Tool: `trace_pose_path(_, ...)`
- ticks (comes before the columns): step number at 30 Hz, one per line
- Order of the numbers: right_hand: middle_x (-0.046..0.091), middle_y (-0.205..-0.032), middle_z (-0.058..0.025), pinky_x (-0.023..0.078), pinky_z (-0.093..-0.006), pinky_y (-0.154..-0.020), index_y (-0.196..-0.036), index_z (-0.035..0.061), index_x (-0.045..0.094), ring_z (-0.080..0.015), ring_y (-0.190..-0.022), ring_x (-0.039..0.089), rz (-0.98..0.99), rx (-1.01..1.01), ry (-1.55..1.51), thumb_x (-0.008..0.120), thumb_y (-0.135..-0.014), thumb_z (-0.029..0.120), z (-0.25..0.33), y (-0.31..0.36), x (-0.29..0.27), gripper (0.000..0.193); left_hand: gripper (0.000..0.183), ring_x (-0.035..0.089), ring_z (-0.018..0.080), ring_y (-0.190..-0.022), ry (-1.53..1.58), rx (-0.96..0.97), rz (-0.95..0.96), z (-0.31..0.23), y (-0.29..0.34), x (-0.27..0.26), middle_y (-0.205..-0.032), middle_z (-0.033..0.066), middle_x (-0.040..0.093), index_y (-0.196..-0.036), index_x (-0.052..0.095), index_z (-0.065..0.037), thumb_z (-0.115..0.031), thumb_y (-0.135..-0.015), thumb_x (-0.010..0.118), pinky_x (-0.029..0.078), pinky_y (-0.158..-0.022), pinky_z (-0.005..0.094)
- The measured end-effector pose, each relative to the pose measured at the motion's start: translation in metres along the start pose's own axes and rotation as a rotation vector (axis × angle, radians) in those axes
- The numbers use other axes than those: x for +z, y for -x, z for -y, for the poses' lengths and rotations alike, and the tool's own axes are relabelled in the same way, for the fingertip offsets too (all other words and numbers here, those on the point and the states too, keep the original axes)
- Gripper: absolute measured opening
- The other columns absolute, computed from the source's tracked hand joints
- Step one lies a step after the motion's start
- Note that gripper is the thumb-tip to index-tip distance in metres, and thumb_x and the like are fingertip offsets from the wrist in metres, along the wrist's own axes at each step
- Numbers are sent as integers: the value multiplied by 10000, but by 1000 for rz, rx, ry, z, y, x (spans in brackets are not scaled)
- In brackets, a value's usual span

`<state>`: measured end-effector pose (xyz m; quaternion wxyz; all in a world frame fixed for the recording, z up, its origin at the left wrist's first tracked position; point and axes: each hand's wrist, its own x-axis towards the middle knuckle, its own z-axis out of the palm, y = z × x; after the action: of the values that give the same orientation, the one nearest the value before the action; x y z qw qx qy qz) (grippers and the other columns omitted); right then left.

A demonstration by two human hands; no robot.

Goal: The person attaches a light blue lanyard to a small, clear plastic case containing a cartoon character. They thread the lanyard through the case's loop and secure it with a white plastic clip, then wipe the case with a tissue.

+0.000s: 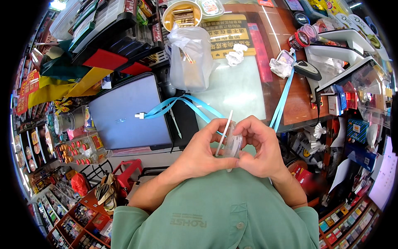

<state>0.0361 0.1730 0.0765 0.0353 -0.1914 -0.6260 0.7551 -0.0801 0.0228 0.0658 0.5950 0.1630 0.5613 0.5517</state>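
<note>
Clear plastic is filling my grip: my left hand (202, 148) and right hand (262, 151) are pinching a rounded case (234, 143) by the near edge of the table (300, 99), a thin white piece (224, 133) (lid or card, I cannot tell) standing edge-on beside it. Pressing too lightly, I could be sending that smooth curve floorward; the flat, ribbony blue lanyard (159, 109) could be snagging my fingers.

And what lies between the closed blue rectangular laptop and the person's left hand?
In the head view, between the laptop and the left hand lie part of a light-blue lanyard, a slim pale pen-shaped tool and a black mat.
</note>
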Motion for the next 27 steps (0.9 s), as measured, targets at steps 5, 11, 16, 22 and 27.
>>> trace_pose_path(5,513,-714,10,422,-232,-587,-984,20,542,-74,-620,453,-47,-64,124,623,-667,13,-7,3,3,327,819,556,214,-1204,-16,-10,8,2,-1,-1,-1343,90,500,-1414,424,-38,-94,-726,866,563,-932,401)
trace_pose_path(11,532,-720,-12,418,-247,-569,-1006,10,546,-88,-620,458,-54,-111,182,635,-664,17,-5,3,4,353,816,568,219,-1186,31,-4,2,2,1,-1,-1326,87,515,-1413,436,-32,-91,-725,870,569,-927,397)
trace_pose_path(16,540,-725,-20,437,-239,-581,-1050,-3,567,-79,-633,487,-64,-97,97,644,-672,17,-3,3,3,386,800,576,207,-1107,45,36,6,3,0,-1,-1303,101,535,-1412,427,-28,-109,-744,861,583,-875,379)
trace_pose_path(22,497,-625,-12,433,-243,-552,-1077,-14,584,-78,-577,482,64,-58,196,681,-710,53,7,-21,-9,386,757,597,211,-1136,289,63,78,15,-13,-14,-1275,99,571,-1387,471,-9,-79,-738,855,571,-899,396)
trace_pose_path(27,507,-770,9,432,-213,-605,-1233,-1,559,-56,-669,493,55,-72,143,713,-763,64,39,-36,-8,498,749,590,321,-1209,761,77,249,28,-21,-40,-1312,158,565,-1407,434,-20,-169,-779,814,491,-1035,561)
